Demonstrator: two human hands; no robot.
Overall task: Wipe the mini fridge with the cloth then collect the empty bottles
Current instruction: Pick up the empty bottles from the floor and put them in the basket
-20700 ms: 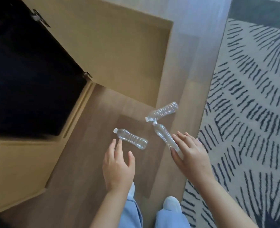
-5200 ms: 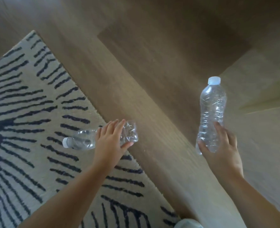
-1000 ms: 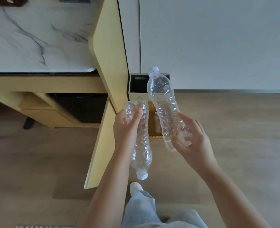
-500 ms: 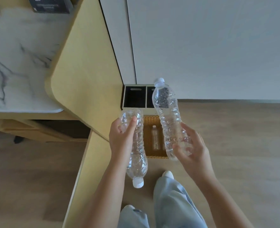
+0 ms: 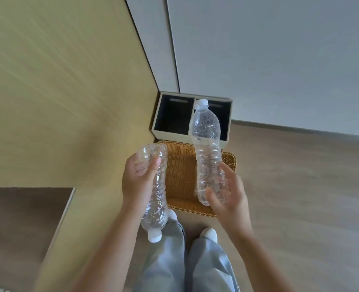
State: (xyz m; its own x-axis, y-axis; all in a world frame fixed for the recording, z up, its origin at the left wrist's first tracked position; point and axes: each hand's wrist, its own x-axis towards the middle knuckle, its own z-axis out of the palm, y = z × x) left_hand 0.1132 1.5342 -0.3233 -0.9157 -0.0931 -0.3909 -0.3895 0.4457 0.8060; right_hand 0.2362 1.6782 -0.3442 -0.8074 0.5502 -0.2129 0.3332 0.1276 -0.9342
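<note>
Two clear plastic bottles are held above the floor, one in each of a person's bare hands. The left bottle (image 5: 160,186), crumpled at its base, hangs upside down with its white cap pointing to six o'clock. The left hand (image 5: 138,182) grasps it, fingers wrapped round the upper part and the thumb pressed across its ribbed side. The right bottle (image 5: 208,152) stands nearly upright, its white cap at twelve o'clock, tipped slightly towards eleven. The right hand (image 5: 227,199) clasps its lower end, thumb on the near side and fingers curled behind. The two bottles are apart, the left one at nine o'clock of the right.

Beneath and between them a woven wicker basket (image 5: 229,158) sits on the wooden floor (image 5: 300,197); the right bottle hangs over its right half, the left one over its left edge. Just beyond the basket, at twelve o'clock, a pale bin (image 5: 170,134) with two dark compartments stands against a white wall (image 5: 279,60). A broad yellow wooden panel (image 5: 58,91) fills the frame from nine to eleven o'clock, reaching the bin's left side. At six o'clock are the person's grey trousers (image 5: 206,266) and one white shoe (image 5: 209,233), close to the basket's near rim.
</note>
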